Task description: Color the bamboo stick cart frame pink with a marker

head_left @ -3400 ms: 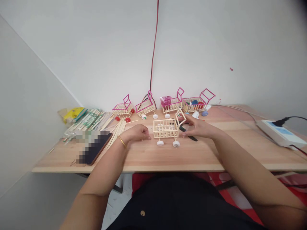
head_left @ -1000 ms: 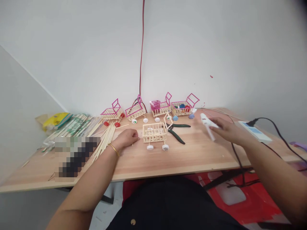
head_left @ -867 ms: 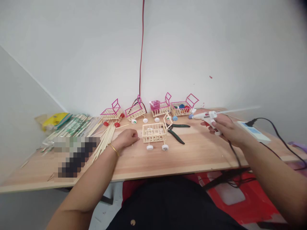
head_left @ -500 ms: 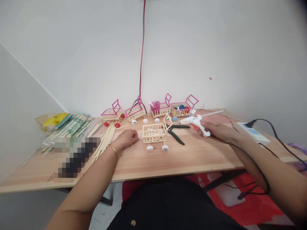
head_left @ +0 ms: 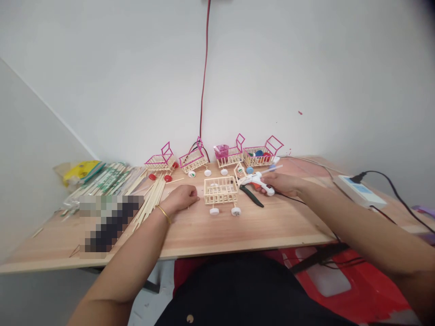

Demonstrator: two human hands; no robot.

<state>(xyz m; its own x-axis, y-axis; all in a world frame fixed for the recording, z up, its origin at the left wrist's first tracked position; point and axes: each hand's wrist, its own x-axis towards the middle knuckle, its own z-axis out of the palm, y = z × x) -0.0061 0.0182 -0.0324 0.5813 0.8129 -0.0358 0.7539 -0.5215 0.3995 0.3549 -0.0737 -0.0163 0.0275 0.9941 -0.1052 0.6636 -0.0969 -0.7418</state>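
Observation:
My right hand (head_left: 280, 184) grips a white glue gun (head_left: 261, 182), with a clear glue stick out of its back. The nozzle points left, by the handle frame of an unpainted miniature stick cart (head_left: 220, 190) with white wheels; whether they touch I cannot tell. My left hand (head_left: 183, 198) rests on the table, left of the cart and apart from it. Its fingers are curled together, and what they hold, if anything, is hidden. Green-handled pliers (head_left: 252, 197) lie right of the cart, partly behind the glue gun.
Several stick carts with magenta rims (head_left: 229, 156) line the wall. Loose wooden sticks (head_left: 149, 199) and packaged sticks (head_left: 108, 181) lie at left, near a yellow bag (head_left: 81, 171). A white power strip (head_left: 360, 190) with cords sits at right. The wooden table (head_left: 238, 235) ends in front of me.
My right hand has moved left with the glue gun, bringing its nozzle to the cart's handle frame. My left hand stays curled beside the cart. The view has shifted slightly.

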